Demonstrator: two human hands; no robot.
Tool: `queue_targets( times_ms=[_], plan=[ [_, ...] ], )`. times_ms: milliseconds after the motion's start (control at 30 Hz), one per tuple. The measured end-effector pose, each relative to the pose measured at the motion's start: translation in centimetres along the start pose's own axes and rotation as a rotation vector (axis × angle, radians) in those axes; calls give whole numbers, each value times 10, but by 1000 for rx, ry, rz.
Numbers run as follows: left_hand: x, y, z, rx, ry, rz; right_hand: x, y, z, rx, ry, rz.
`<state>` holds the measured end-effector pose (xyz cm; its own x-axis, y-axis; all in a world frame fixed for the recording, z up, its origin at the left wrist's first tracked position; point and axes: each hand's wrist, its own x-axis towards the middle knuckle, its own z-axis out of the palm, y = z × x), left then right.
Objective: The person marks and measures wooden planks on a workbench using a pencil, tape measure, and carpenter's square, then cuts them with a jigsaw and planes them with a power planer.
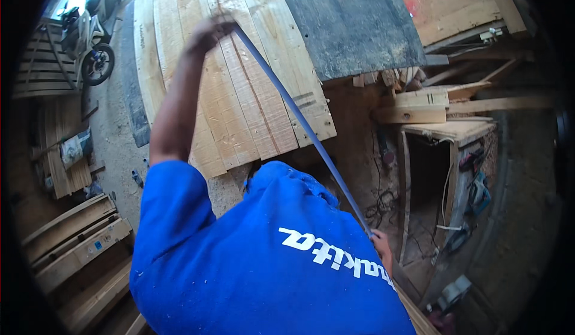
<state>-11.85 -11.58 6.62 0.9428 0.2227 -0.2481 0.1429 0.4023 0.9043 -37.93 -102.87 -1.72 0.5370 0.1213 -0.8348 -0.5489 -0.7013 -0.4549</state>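
Note:
A long, narrow blue-grey strip (299,113), slightly bowed, slants from the far left down to my right side. I cannot tell what kind of strip it is. My left hand (211,34), arm stretched forward and a little blurred, is closed on its far end over a panel of pale wooden planks (221,107). Close to my body at the right, my right hand (381,246) grips the near end; my blue shirt (257,251) hides part of that hand. A dark line runs along the planks beneath the strip.
A dark grey board (353,26) adjoins the panel. Offcuts (413,107) and a wooden box frame (449,131) stand at the right, with a teal power tool (479,192) and cables. Stacked timber (84,251) lies at left; a motorbike (93,47) is parked far left.

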Motion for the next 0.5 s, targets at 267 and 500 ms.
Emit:
queue_targets(
  times_ms=[267, 500],
  plan=[
    [51, -64, 7, -5, 4, 398, -12, -120, 86, -28, -18, -213],
    [8, -147, 108, 1140, 340, 436, 92, -314, 177, -133, 468, -425]
  ],
)
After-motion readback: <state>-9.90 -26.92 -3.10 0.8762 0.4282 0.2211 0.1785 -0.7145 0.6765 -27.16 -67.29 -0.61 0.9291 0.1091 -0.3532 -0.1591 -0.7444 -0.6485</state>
